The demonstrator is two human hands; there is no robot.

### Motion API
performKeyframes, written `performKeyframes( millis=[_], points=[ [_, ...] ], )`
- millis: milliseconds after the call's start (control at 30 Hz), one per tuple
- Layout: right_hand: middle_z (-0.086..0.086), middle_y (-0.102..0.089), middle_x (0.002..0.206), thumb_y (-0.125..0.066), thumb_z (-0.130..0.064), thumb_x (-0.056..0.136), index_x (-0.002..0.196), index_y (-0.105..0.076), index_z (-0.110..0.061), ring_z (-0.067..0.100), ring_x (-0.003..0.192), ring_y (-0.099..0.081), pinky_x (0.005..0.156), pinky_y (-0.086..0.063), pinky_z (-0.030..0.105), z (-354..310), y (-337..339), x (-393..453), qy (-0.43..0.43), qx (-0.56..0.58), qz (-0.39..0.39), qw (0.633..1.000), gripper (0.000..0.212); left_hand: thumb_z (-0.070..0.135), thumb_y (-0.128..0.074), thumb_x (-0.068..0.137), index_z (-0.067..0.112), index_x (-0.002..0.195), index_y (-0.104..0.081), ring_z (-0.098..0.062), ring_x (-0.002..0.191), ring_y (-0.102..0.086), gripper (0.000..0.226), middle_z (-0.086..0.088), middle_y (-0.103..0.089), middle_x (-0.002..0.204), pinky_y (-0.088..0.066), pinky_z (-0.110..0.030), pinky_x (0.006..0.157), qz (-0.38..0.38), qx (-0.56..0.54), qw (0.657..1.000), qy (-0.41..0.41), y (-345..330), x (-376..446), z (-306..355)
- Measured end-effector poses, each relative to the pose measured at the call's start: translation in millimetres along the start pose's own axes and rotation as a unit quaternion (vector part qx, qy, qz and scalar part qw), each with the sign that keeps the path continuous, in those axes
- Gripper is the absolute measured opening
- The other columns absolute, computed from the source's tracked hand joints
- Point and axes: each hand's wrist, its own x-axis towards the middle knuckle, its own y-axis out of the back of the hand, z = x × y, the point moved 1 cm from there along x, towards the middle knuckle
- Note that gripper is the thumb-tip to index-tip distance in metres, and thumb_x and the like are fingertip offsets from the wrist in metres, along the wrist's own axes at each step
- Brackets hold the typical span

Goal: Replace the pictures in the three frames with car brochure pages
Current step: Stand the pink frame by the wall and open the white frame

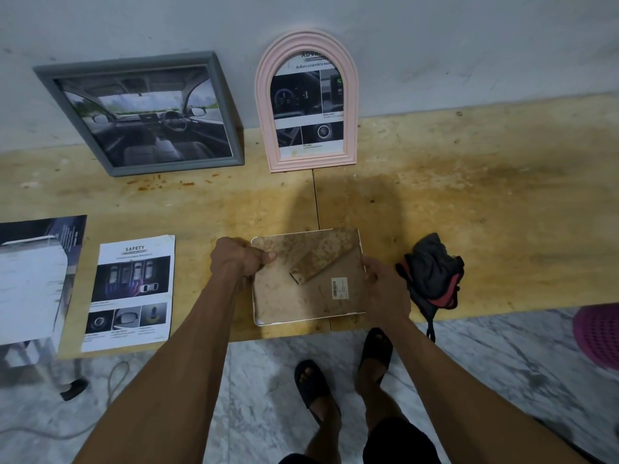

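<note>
Beside the frame (306, 279), dark cloth (432, 272), safety page (130, 293)

The face of the white-edged frame lying back-up (301, 296) is hidden against the wooden table. The fingers of the left hand (239, 259) go under its left edge, out of view. The dark brochure sheet with a white car (33, 279) and the pink plastic basket (599, 333) are cut by the picture edges. The small text on the white "SAFETY" brochure page (130, 293) is too small to read.
</note>
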Motion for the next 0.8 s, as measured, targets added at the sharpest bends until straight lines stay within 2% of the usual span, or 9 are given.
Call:
performKeyframes(
  millis=[67, 167, 200, 300, 467, 533, 633, 733, 800],
  points=[
    [-0.010, -0.057, 0.087, -0.036, -0.020, 0.101, 0.133, -0.055, -0.035, 0.009, 0.073, -0.050, 0.065, -0.039, 0.029, 2, -4, 2, -0.005, -0.010, -0.001, 1.000, 0.040, 0.033, -0.098, 0.054, 0.013, 0.077, -0.070, -0.025, 0.079, -0.069, 0.042, -0.006, -0.072, 0.087, -0.062, -0.041, 0.073, 0.018, 0.005, 0.999, -0.038, 1, -13, 7],
    [-0.008, -0.058, 0.096, -0.032, -0.025, 0.101, 0.135, -0.050, -0.037, 0.013, 0.081, -0.052, 0.068, -0.040, 0.030, 6, -10, 5, -0.002, -0.033, -0.004, 0.999, 0.041, 0.030, -0.096, 0.058, 0.004, 0.083, -0.071, -0.023, 0.074, -0.064, 0.045, -0.009, -0.070, 0.087, -0.050, -0.028, 0.058, 0.017, 0.007, 0.998, -0.052, -3, -20, 9],
    [-0.008, -0.058, 0.098, -0.032, -0.027, 0.100, 0.136, -0.048, -0.038, 0.013, 0.084, -0.052, 0.070, -0.041, 0.031, 7, -11, 5, 0.000, -0.041, -0.003, 0.999, 0.041, 0.030, -0.098, 0.055, 0.002, 0.084, -0.072, -0.023, 0.073, -0.064, 0.049, -0.009, -0.070, 0.086, -0.050, -0.028, 0.057, 0.014, -0.001, 0.999, -0.042, -3, -21, 9],
    [-0.008, -0.061, 0.102, -0.035, -0.029, 0.099, 0.137, -0.046, -0.041, 0.013, 0.086, -0.053, 0.069, -0.042, 0.031, 11, -17, 9, -0.002, -0.059, -0.003, 0.998, 0.041, 0.035, -0.102, 0.044, 0.003, 0.082, -0.075, -0.023, 0.077, -0.067, 0.056, -0.009, -0.071, 0.082, -0.059, -0.034, 0.066, 0.020, -0.031, 0.999, 0.006, -2, -24, 6],
    [-0.006, -0.065, 0.101, -0.047, -0.035, 0.092, 0.132, -0.048, -0.041, 0.018, 0.090, -0.063, 0.073, -0.056, 0.039, 12, -21, 9, 0.006, -0.044, 0.004, 0.999, 0.040, 0.037, -0.101, 0.045, 0.005, 0.075, -0.071, -0.022, 0.072, -0.063, 0.053, -0.008, -0.067, 0.077, -0.050, -0.031, 0.058, 0.033, -0.034, 0.999, 0.026, -5, -30, -2],
    [-0.001, -0.064, 0.101, -0.046, -0.035, 0.093, 0.132, -0.048, -0.039, 0.020, 0.090, -0.061, 0.072, -0.055, 0.038, 13, -22, 9, 0.016, -0.050, 0.005, 0.999, 0.040, 0.039, -0.100, 0.048, 0.006, 0.073, -0.067, -0.022, 0.074, -0.061, 0.052, -0.007, -0.065, 0.079, -0.049, -0.031, 0.061, 0.036, -0.018, 0.999, 0.019, -6, -32, -3],
    [0.002, -0.063, 0.102, -0.044, -0.035, 0.094, 0.131, -0.047, -0.039, 0.022, 0.091, -0.059, 0.071, -0.052, 0.037, 13, -24, 9, 0.028, -0.071, 0.015, 0.997, 0.037, 0.043, -0.097, 0.054, 0.004, 0.081, -0.070, -0.024, 0.086, -0.066, 0.054, -0.008, -0.067, 0.086, -0.051, -0.032, 0.067, 0.037, 0.014, 0.999, -0.003, -8, -32, -4],
    [0.002, -0.062, 0.103, -0.045, -0.037, 0.094, 0.130, -0.045, -0.040, 0.023, 0.094, -0.060, 0.074, -0.055, 0.039, 13, -25, 9, 0.027, -0.070, 0.017, 0.997, 0.036, 0.047, -0.091, 0.064, 0.003, 0.085, -0.073, -0.029, 0.095, -0.069, 0.052, -0.011, -0.071, 0.094, -0.059, -0.038, 0.082, 0.025, 0.048, 0.998, -0.026, -8, -33, -3],
    [0.002, -0.063, 0.103, -0.045, -0.037, 0.094, 0.130, -0.045, -0.041, 0.023, 0.094, -0.061, 0.074, -0.056, 0.041, 13, -26, 9, 0.028, -0.070, 0.013, 0.997, 0.036, 0.045, -0.084, 0.073, 0.005, 0.078, -0.069, -0.033, 0.100, -0.068, 0.044, -0.013, -0.071, 0.100, -0.058, -0.042, 0.087, 0.017, 0.074, 0.996, -0.039, -7, -36, -1]
  ],
)
